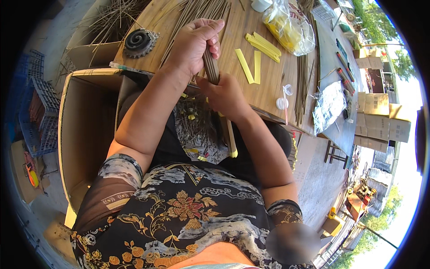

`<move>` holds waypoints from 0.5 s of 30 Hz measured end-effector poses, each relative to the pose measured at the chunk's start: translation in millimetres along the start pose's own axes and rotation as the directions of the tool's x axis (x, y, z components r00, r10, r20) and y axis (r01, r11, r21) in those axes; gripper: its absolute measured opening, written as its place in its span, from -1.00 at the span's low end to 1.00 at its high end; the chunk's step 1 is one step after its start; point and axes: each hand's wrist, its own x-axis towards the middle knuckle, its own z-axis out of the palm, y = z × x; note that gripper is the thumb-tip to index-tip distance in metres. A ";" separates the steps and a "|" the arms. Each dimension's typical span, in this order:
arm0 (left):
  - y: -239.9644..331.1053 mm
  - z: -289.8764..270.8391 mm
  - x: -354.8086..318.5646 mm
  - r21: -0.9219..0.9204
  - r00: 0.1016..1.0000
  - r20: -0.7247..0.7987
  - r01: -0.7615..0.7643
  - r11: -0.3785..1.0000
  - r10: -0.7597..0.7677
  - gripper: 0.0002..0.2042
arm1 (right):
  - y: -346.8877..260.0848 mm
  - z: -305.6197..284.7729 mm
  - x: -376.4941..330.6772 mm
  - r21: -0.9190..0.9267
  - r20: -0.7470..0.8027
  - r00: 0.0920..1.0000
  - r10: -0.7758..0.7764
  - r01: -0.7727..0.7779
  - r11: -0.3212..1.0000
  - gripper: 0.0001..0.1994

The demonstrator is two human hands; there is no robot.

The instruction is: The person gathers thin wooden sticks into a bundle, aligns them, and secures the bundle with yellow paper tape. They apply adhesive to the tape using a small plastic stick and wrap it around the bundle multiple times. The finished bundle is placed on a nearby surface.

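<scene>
A tight bundle of thin brown sticks (pixel 211 68), looking like incense sticks, slants over the table's near edge. Its lower end, tipped with yellow, points down at my lap. My left hand (pixel 197 42) is closed around the upper end, thumb on top. Lower down, my right hand (pixel 225 94) wraps the same bundle, its fingers mostly hidden behind the back of the hand. Beyond my left hand, loose brown sticks (pixel 197 17) lie spread on the wooden table (pixel 228 58). Yellow paper strips (pixel 263 47) rest to the right of my hands, some stacked and two apart.
A dark coiled ring (pixel 139 43) sits at the table's left corner. An open cardboard box (pixel 87 134) stands by my left arm. Rightward are a clear bag with yellow contents (pixel 289 31), a small lidded cup (pixel 282 103), more sticks (pixel 303 85) and a white plastic bag (pixel 329 107).
</scene>
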 end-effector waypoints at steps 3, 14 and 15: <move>-4.6 -0.7 -0.6 0.102 0.992 -0.102 -0.058 0.993 0.069 -0.87 | -0.2 5.6 -0.4 -0.204 -0.100 0.995 -0.006 -0.015 0.979 -0.77; -3.1 -0.1 -4.9 0.051 0.999 0.036 0.004 0.999 -0.006 -0.80 | 10.2 11.4 -5.1 -0.238 -0.225 0.973 -0.049 -0.006 0.971 -0.70; -0.2 -2.1 -5.2 -0.001 0.994 0.107 0.030 1.000 -0.030 -0.76 | 7.5 9.7 -6.3 -0.221 -0.213 0.977 -0.019 -0.030 0.975 -0.70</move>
